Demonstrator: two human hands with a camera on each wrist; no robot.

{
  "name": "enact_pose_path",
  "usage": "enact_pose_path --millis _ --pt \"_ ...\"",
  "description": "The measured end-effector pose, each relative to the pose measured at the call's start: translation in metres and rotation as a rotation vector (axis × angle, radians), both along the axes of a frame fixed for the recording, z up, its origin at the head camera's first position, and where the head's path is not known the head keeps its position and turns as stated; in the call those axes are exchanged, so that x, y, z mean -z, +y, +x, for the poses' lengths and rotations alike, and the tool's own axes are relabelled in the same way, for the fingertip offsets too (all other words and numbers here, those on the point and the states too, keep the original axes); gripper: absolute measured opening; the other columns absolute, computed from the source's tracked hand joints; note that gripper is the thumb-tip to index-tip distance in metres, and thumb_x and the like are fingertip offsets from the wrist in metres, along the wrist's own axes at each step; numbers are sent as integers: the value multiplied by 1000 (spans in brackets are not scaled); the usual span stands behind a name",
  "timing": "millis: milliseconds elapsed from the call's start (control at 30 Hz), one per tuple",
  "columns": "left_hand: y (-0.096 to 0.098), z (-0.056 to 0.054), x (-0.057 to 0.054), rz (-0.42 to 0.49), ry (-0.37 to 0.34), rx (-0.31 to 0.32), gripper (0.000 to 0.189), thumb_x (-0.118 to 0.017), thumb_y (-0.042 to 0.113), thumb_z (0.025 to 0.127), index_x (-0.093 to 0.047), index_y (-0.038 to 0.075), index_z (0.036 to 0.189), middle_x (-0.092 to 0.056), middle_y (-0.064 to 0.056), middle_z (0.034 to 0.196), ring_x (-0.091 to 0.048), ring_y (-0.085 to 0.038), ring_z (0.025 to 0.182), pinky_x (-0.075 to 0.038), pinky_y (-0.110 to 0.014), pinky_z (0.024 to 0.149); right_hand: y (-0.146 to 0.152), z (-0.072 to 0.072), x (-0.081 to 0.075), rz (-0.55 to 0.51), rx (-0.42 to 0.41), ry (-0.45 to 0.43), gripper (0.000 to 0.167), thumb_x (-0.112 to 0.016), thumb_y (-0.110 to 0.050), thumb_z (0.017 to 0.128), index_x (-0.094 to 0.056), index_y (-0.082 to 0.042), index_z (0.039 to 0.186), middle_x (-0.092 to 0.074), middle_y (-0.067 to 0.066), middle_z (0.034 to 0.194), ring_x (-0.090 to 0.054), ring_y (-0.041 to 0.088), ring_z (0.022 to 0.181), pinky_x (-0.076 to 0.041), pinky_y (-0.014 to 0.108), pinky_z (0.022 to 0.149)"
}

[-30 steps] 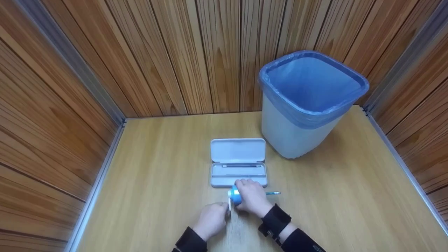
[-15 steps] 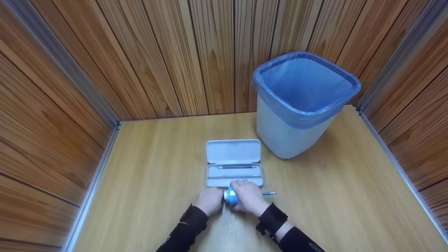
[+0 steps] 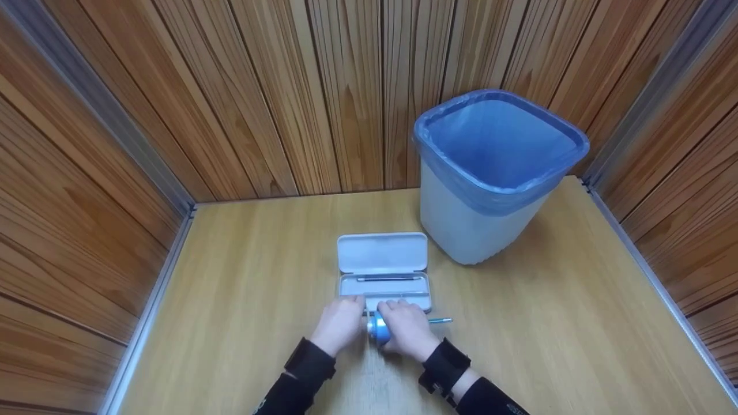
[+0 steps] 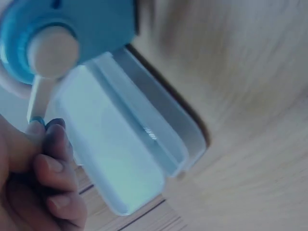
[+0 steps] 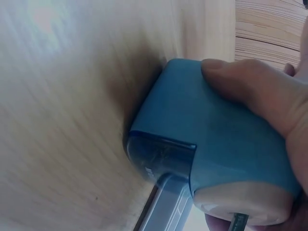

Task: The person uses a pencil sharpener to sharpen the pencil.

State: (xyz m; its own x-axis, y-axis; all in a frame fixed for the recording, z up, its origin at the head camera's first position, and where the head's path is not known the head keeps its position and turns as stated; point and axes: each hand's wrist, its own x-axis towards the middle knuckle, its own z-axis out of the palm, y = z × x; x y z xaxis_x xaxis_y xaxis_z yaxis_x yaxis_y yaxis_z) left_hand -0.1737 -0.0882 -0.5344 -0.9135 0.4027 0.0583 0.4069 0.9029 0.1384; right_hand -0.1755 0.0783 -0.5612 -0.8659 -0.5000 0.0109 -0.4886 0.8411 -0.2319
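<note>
A blue crank pencil sharpener (image 5: 226,130) stands on the table, gripped across its body by my right hand (image 3: 406,328). A pencil (image 3: 441,320) sticks out of its right side; in the right wrist view the pencil (image 5: 238,222) enters the cream-coloured front. My left hand (image 3: 340,323) pinches the end of the white crank handle (image 4: 39,98) on the other side. Just behind both hands lies an open pale pencil case (image 3: 382,253), with a pencil (image 3: 389,279) in its back compartment. The left hand partly covers the case's front corner in the head view.
A tall white bin (image 3: 478,225) lined with a blue bag (image 3: 501,138) stands at the back right of the wooden table (image 3: 259,259). Wood-panelled walls (image 3: 277,98) close in the back and both sides.
My left hand has moved up and away from me with the crank handle, from low in front of the sharpener toward the case. The right hand keeps its hold. The view has shifted slightly.
</note>
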Motion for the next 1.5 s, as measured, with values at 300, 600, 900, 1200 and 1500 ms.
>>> enact_pose_path --millis 300,600,900,1200,1500 --pt "-5 38 1 -1 127 117 10 -67 5 84 -69 6 93 -65 -4 72 -58 -15 61 -48 -26 56 0 -1 -1 -22 23 -35 58 -88 -35 66 -61 -13 112 -69 4 99 -63 25 89 -52 41 75" --pt "-9 55 21 106 -58 133 9 -63 3 86 -64 10 81 -62 0 70 -54 -11 61 -45 -24 58 -1 1 -1 -5 21 -3 59 -89 -33 63 -60 -13 109 -68 2 97 -62 23 86 -52 38 74" --pt "-7 36 41 95 -278 69 8 -66 2 82 -66 10 80 -67 -3 74 -60 -16 66 -51 -30 65 2 0 2 -24 -20 42 58 -89 -34 63 -59 -13 108 -66 2 93 -61 23 83 -51 37 71" --pt "-4 5 48 83 -265 -11 7 -66 3 81 -67 9 78 -68 -5 74 -60 -20 65 -52 -36 66 2 -2 0 -26 -61 75 53 -89 -35 62 -58 -14 100 -64 0 87 -59 20 77 -48 32 66" --pt "-1 -20 32 77 -218 -88 12 -57 6 91 -68 6 86 -68 -6 79 -61 -20 71 -54 -37 73 0 -4 -3 17 -26 -36 57 -88 -36 66 -60 -14 110 -68 3 98 -62 24 88 -52 40 76"
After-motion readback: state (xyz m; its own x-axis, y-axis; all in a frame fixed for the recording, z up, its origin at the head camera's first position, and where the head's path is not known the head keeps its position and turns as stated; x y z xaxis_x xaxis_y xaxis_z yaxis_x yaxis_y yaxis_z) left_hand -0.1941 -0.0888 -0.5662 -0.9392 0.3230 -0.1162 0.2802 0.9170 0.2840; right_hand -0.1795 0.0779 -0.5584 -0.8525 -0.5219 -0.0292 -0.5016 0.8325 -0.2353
